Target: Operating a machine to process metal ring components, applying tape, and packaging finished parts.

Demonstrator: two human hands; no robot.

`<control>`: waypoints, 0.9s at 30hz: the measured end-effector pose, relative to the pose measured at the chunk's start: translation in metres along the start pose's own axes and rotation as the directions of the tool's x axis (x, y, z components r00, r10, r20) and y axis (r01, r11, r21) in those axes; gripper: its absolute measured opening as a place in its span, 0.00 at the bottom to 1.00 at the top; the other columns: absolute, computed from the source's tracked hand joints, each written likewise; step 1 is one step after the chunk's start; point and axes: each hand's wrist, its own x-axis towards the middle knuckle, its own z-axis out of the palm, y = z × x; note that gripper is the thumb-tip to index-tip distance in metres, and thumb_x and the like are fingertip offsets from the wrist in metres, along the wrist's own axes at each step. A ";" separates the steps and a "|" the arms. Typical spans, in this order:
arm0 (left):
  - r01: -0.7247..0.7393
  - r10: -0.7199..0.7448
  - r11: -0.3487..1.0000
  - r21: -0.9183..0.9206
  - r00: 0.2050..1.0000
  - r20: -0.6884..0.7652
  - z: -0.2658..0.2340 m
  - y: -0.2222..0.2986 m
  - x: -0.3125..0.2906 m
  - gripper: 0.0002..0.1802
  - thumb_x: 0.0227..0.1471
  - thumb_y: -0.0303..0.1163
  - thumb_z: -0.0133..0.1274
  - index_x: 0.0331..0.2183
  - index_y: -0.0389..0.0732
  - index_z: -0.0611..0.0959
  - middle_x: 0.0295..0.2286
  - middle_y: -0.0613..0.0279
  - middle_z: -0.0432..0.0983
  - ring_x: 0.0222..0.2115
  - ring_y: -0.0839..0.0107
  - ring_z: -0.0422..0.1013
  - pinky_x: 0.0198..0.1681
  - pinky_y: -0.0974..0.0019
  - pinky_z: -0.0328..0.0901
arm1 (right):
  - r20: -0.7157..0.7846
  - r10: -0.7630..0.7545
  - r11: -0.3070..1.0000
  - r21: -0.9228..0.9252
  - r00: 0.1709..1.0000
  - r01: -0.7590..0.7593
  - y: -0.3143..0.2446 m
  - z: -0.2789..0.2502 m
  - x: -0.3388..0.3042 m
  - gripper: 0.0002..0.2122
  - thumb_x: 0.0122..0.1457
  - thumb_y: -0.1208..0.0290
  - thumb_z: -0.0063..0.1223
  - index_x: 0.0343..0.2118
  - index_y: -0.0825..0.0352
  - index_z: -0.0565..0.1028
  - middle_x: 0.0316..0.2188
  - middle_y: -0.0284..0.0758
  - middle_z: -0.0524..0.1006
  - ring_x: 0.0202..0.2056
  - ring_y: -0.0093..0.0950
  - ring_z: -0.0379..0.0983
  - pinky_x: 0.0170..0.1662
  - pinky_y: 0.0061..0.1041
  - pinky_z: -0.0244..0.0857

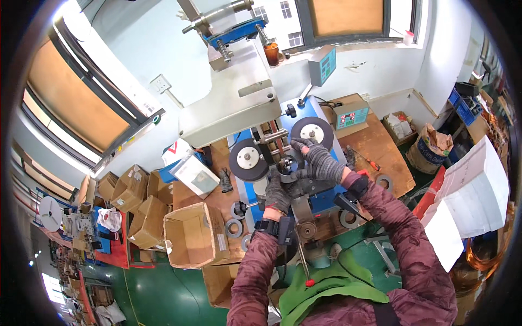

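Both my hands wear dark grey striped gloves and work at the middle of a bench machine with a pale metal arm (228, 92) and blue base plates. My left hand (277, 195) is bent, its fingertips pressed in at the near left of a small metal ring-shaped part (286, 164). Curled round the far right side of that spot is my right hand (323, 163); what its fingertips grip is partly hidden. A black roller with a white hub (248, 159) flanks the hands on the left, and a second black roller (312, 133) stands beyond the right hand.
Grey rings (234, 228) lie on the wooden bench (389, 146), left and right of the machine. An open cardboard box (190, 239) stands at the left. Control boxes (350, 115), a screwdriver (373, 164) and a paper sack (429, 149) are to the right. A red-knobbed lever (310, 283) sticks out in front.
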 end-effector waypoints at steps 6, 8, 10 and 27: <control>0.068 -0.072 0.993 -0.094 0.996 -0.045 0.006 0.004 0.006 0.32 0.51 0.57 0.40 0.50 0.45 0.64 0.49 0.49 0.62 0.50 0.49 0.59 0.52 0.41 0.55 | -0.138 0.083 0.983 -0.153 0.987 -0.104 0.000 0.029 0.015 0.34 0.34 0.52 0.62 0.45 0.67 0.67 0.44 0.40 0.68 0.45 0.39 0.63 0.52 0.38 0.53; 0.052 -0.055 0.989 -0.135 0.998 -0.018 0.005 0.003 0.005 0.33 0.50 0.58 0.41 0.50 0.45 0.65 0.49 0.49 0.62 0.50 0.50 0.58 0.53 0.41 0.52 | -0.142 0.106 0.979 -0.159 0.984 -0.128 -0.003 0.030 0.019 0.33 0.33 0.52 0.62 0.44 0.66 0.68 0.43 0.39 0.68 0.44 0.38 0.63 0.50 0.37 0.54; 0.083 -0.080 0.989 -0.124 0.996 0.026 0.012 0.006 0.004 0.34 0.48 0.58 0.43 0.50 0.45 0.65 0.49 0.50 0.61 0.50 0.50 0.58 0.53 0.41 0.53 | -0.152 0.136 0.971 -0.174 0.979 -0.162 0.006 0.031 0.022 0.32 0.33 0.52 0.63 0.42 0.66 0.69 0.42 0.38 0.69 0.43 0.38 0.63 0.49 0.35 0.55; 0.402 -0.401 0.915 -0.019 0.915 0.048 0.006 0.037 -0.019 0.35 0.47 0.60 0.45 0.49 0.45 0.66 0.44 0.51 0.67 0.45 0.52 0.65 0.46 0.44 0.62 | 0.083 0.675 0.121 0.968 0.733 -0.221 -0.003 0.144 -0.057 0.15 0.56 0.58 0.48 0.36 0.67 0.73 0.28 0.30 0.74 0.32 0.24 0.66 0.40 0.26 0.61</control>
